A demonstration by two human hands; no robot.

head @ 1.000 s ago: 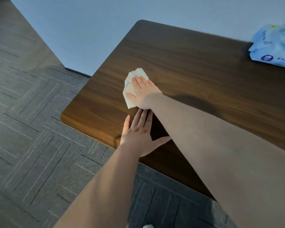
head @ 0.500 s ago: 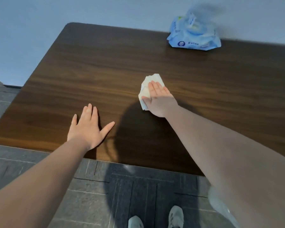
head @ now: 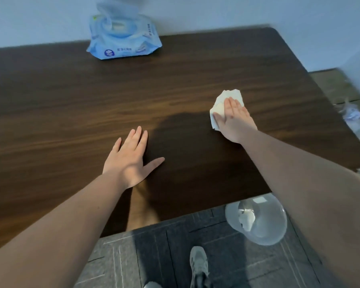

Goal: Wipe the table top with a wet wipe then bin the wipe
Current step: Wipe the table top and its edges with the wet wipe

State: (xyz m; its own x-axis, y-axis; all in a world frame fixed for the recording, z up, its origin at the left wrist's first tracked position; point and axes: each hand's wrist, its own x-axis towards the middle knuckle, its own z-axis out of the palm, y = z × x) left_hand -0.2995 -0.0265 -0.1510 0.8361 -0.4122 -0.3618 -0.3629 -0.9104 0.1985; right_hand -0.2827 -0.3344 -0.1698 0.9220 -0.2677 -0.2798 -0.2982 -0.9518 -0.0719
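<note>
Dark brown wooden table top (head: 92,96) fills most of the view, and the crumpled white wet wipe (head: 223,102) now lies toward its right side, pressed flat under the right hand (head: 234,119). Half a second ago the wipe was near the middle, and one second ago at the left corner, so the stroke has travelled across the near part of the table. The far strip, by the pale blue soft pack of wipes (head: 123,40) at the wall, seems not yet covered.

The right hand is open, fingers together on the wipe, not gripping it. The left hand (head: 131,159) is also open, palm down on the wood, holding nothing, and has stayed as a support.

To the right the table edge is near, with only a short run left before it. Much free surface remains to the left and behind. On the floor just beside the near edge stands a round container with a clear liner (head: 256,219), probably the bin, though it is blurred.
</note>
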